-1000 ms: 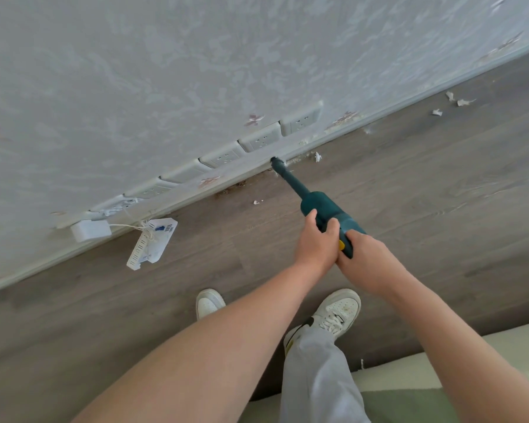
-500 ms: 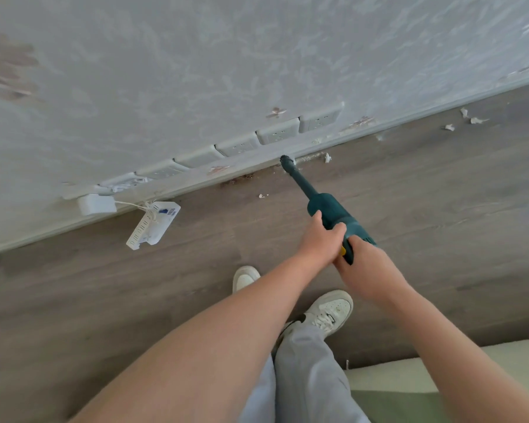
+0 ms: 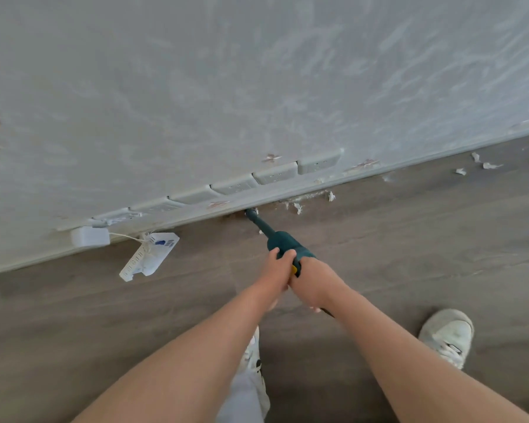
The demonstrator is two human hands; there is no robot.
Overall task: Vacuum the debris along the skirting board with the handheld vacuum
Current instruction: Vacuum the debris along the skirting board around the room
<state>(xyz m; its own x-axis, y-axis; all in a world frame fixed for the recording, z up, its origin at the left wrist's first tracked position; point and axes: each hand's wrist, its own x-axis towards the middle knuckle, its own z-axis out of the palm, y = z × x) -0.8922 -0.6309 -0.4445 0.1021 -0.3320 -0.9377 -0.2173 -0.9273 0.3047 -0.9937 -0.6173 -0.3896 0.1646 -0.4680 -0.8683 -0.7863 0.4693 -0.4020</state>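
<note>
Now both hands, left (image 3: 277,271) and right (image 3: 313,280), wrap the handheld vacuum (image 3: 283,243), steadying its nozzle (image 3: 251,213) against the skirting board (image 3: 287,193) where debris (image 3: 298,206) collects.

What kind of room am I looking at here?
Probably a lived-in room at home, maybe freshly renovated: wood-look floor, a row of wall sockets above the skirting board, and white debris scattered along it.

wall sockets (image 3: 275,175), white adapter (image 3: 89,236), paper tag (image 3: 150,256)
</note>
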